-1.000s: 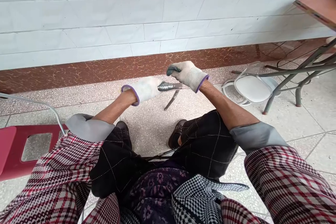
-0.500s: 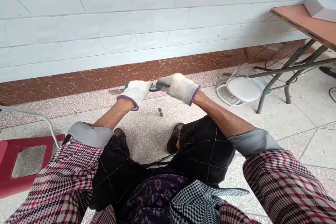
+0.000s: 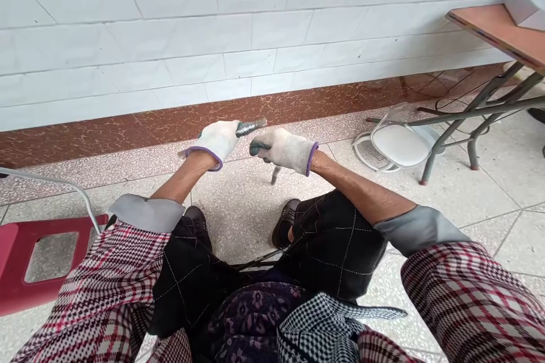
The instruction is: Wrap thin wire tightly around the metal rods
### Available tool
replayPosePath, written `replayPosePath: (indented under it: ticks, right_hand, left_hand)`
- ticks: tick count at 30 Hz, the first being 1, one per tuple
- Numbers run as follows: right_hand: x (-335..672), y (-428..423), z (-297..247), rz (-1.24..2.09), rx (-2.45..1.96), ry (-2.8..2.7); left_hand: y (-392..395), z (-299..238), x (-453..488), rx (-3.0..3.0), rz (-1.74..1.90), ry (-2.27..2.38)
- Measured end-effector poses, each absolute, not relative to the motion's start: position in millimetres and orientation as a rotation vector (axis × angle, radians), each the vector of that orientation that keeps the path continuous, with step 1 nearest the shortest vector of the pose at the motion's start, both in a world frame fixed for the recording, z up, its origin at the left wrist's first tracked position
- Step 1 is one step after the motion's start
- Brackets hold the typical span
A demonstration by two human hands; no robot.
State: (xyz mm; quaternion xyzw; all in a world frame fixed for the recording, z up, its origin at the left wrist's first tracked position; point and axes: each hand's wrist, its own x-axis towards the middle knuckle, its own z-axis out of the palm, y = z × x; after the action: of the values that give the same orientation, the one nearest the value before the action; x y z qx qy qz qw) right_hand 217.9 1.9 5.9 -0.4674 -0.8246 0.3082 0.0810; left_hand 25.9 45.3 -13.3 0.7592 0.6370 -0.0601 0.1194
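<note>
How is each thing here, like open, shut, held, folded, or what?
Wire-wrapped rod: held, tilted, bare tip sticking out
Left hand: gloved, closed on the rod
Right hand: gloved, fingers curled, any grip hidden
Grey cuffs: pushed up
Shoes: worn
Folding table: unfolded, standing
White seat: folded or not, unclear
White box: open or shut unclear

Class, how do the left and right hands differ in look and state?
The left hand holds a wire-wrapped rod; whether the right hand holds anything is unclear. The right hand shows dark fingertips, while the left hand shows mostly pale glove back. Both gloves have purple cuffs.
</note>
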Motion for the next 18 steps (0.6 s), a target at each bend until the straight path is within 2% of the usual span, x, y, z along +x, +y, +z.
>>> replayPosePath:
  ticks: [2, 5, 9, 13, 15, 18]
  right_hand:
    - [223, 2, 15, 0.892, -1.405, -2.419]
    - [241, 21, 15, 0.821, -1.466, -2.223]
    - [256, 47, -7, 0.897, -1.507, -2.081]
    - [235, 32, -19, 0.974, -1.557, -2.288]
    - [221, 15, -13, 0.965, -1.497, -2.436]
    - [210, -3, 5, 0.953, -1.439, -2.516]
  left_hand:
    - [45, -19, 28, 2.319, -0.381, 1.811]
    - [34, -17, 35, 2.444, -0.417, 1.651]
    - [17, 0, 41, 2.373, -0.103, 1.565]
    - [23, 6, 35, 2.198, 0.192, 1.676]
    - [31, 3, 32, 2.181, 0.144, 1.777]
    - [40, -3, 30, 2.219, -0.129, 1.868]
